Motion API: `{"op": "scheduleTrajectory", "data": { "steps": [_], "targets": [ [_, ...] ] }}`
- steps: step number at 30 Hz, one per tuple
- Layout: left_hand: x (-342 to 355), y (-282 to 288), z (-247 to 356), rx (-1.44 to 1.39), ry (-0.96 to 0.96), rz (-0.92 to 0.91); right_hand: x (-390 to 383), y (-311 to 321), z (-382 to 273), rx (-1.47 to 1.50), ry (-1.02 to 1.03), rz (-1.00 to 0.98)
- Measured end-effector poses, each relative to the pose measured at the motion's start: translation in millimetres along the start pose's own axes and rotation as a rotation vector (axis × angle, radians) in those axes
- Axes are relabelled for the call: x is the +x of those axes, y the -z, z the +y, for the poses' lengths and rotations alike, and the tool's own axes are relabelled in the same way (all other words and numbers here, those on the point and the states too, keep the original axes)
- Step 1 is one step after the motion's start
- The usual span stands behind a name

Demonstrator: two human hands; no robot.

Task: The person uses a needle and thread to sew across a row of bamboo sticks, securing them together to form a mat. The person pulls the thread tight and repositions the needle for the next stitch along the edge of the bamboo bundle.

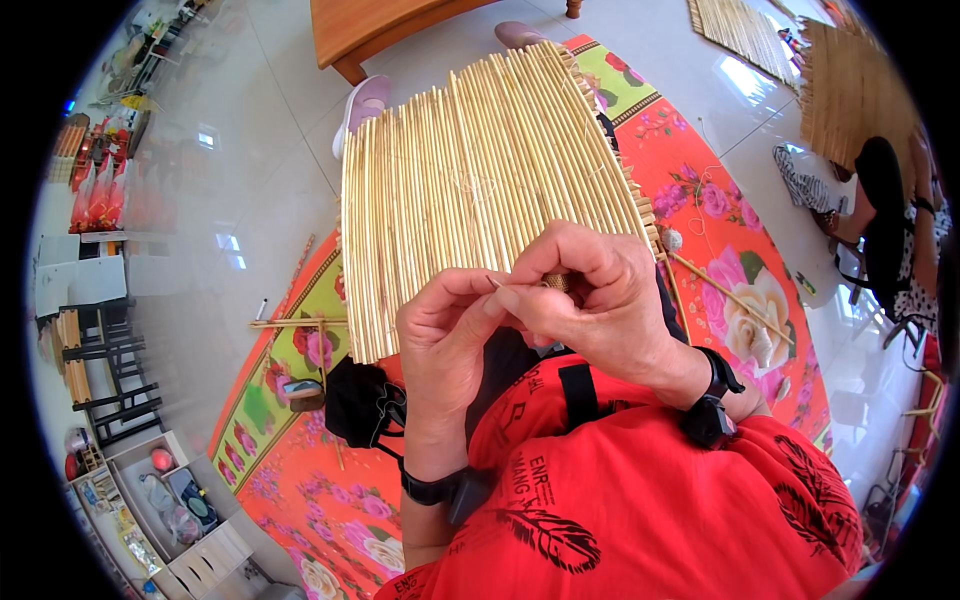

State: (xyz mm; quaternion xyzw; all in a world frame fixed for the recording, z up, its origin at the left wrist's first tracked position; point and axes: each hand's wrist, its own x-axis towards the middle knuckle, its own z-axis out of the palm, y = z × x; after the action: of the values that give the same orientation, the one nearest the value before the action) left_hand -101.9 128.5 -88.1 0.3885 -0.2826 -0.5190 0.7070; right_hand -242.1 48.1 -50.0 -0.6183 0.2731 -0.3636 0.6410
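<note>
A mat of pale yellow reed stalks (470, 170), laid side by side, lies across my lap. Loose pale thread (472, 184) curls on top of it. Above its near edge, my left hand (450, 335) and my right hand (595, 300) meet, thumbs and forefingers pinched together. Something thin and tiny shows between the fingertips; whether it is a needle or a thread end, I cannot tell. A dimpled brass-coloured thimble (560, 283) sits on a finger of my right hand.
A flowered red floor mat (720, 330) spreads beneath me, with a ball of twine (672, 240), thin sticks (735, 298) and a black bag (362, 402). A wooden table (400, 30) stands ahead. On the right, another person sits by a reed mat (855, 90). Shelving (110, 370) lines the left.
</note>
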Motion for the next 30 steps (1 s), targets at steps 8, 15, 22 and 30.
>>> {"op": "scheduleTrajectory", "data": {
  "steps": [8,15,22,30],
  "targets": [
    [0.4,-2.4,2.5,-0.028,0.007,-0.015,-0.5,1.5,4.6,-0.09,0.057,0.004],
    [0.5,-2.4,4.0,-0.009,0.001,-0.014,0.5,1.0,4.2,-0.117,0.078,0.009],
    [1.0,-2.5,5.3,0.011,-0.007,-0.019,0.7,1.2,4.0,-0.106,0.075,-0.001],
    [1.1,-3.8,6.5,0.032,-0.003,-0.019,0.7,0.6,4.6,-0.086,0.064,0.005]
  ]
}}
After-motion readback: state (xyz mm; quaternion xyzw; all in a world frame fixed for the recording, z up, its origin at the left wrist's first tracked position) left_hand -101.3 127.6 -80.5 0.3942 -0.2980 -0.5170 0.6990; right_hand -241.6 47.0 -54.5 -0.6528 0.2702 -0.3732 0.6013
